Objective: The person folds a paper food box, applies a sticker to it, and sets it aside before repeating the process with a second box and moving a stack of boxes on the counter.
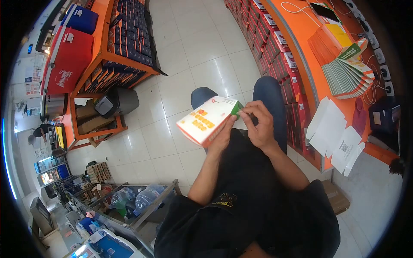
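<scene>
A white and orange carton box (206,120) with orange lettering is held over my lap, tilted. My left hand (223,136) grips it from underneath at its near end. My right hand (259,124) pinches the green flap (236,109) at the box's end with fingertips. My knees in blue jeans (266,92) show beyond the box.
An orange counter (309,47) at right carries a fanned stack of flat cartons (348,73), white flat sheets (333,137) and a phone (325,10). Red boxes fill the shelves below it. An orange shelf unit (124,47), a grey bin (118,101) and a red cooler (69,60) stand at left.
</scene>
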`<state>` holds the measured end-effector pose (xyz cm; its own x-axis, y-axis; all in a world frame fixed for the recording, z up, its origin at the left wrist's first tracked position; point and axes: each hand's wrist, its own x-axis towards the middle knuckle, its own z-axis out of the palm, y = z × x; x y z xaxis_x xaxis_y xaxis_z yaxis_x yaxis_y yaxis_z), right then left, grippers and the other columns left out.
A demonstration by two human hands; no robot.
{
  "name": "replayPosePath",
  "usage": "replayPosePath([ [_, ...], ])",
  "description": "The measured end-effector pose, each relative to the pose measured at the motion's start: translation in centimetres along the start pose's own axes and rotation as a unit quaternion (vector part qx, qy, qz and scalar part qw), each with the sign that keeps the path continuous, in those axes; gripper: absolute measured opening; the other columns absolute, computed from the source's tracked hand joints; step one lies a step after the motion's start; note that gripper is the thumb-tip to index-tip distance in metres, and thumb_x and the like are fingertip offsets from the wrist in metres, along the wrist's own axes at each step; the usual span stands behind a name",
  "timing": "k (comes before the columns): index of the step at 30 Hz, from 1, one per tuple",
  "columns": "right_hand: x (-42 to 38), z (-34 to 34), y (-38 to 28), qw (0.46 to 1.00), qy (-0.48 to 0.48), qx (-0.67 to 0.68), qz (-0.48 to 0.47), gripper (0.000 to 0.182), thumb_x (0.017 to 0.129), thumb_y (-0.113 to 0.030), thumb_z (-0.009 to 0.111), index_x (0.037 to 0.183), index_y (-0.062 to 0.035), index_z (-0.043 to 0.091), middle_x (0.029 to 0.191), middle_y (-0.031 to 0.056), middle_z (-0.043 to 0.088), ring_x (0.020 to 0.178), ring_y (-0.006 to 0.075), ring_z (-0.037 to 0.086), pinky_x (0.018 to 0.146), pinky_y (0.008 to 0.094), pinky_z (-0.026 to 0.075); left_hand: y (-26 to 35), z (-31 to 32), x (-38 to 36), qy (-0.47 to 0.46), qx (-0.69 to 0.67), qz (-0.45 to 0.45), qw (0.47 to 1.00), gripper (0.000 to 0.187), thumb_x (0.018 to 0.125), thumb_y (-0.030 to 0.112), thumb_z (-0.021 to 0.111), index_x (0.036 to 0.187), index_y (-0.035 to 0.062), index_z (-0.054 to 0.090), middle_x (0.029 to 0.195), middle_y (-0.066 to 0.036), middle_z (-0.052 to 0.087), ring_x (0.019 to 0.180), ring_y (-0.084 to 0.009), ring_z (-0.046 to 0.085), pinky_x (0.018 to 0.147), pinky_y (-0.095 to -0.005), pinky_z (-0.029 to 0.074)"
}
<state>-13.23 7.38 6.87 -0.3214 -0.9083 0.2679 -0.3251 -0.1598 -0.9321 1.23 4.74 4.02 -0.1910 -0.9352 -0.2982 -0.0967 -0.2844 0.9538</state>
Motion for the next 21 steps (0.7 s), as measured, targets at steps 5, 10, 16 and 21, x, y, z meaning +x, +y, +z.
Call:
replayPosePath([
  [5,0.5,-0.5,-0.1,0.998,-0.02,0.046,0.046,0.007,0.086,-0.006,0.065,0.089,0.0,0.065,0.09,0.0086,0.061,0.073,0.015,0.06,0.06,0.0261,0.046,-1.0,0.4,0.1,-0.01,-0.026,0.03,0.999,0.025,0.093,0.029,0.065,0.107,0.0077,0.067,0.106,-0.005,0.066,0.102,-0.0193,0.057,0.092,-0.032,0.042],
  [10,0.5,-1.0,0.2,0.997,-0.035,0.026,0.064,0.008,0.086,-0.008,0.065,0.087,0.0001,0.064,0.088,0.0062,0.061,0.07,0.012,0.058,0.057,0.0244,0.044,-3.9,-1.5,0.0,-0.057,0.082,0.14,0.985,0.028,0.094,0.023,0.064,0.115,0.0047,0.06,0.105,-0.007,0.066,0.097,-0.0172,0.06,0.084,-0.0298,0.047],
  [16,0.5,-1.3,0.6,0.992,-0.083,0.036,0.088,0.009,0.087,-0.009,0.064,0.087,0.0006,0.064,0.086,0.0055,0.06,0.069,0.0115,0.057,0.055,0.0242,0.043,0.4,-1.7,-0.1,-0.158,0.121,-0.07,0.978,0.053,0.097,0.033,0.055,0.14,0.0062,0.039,0.138,-0.013,0.047,0.118,-0.0188,0.054,0.096,-0.0303,0.047],
  [21,0.4,-1.5,0.8,0.994,-0.088,0.004,0.066,0.007,0.086,-0.008,0.065,0.086,-0.0007,0.064,0.086,0.0052,0.06,0.07,0.0112,0.057,0.055,0.0249,0.042,-2.8,-1.6,0.5,-0.125,0.079,0.151,0.977,0.035,0.09,0.01,0.066,0.123,0.004,0.056,0.117,-0.011,0.062,0.092,-0.0174,0.065,0.083,-0.026,0.05],
])
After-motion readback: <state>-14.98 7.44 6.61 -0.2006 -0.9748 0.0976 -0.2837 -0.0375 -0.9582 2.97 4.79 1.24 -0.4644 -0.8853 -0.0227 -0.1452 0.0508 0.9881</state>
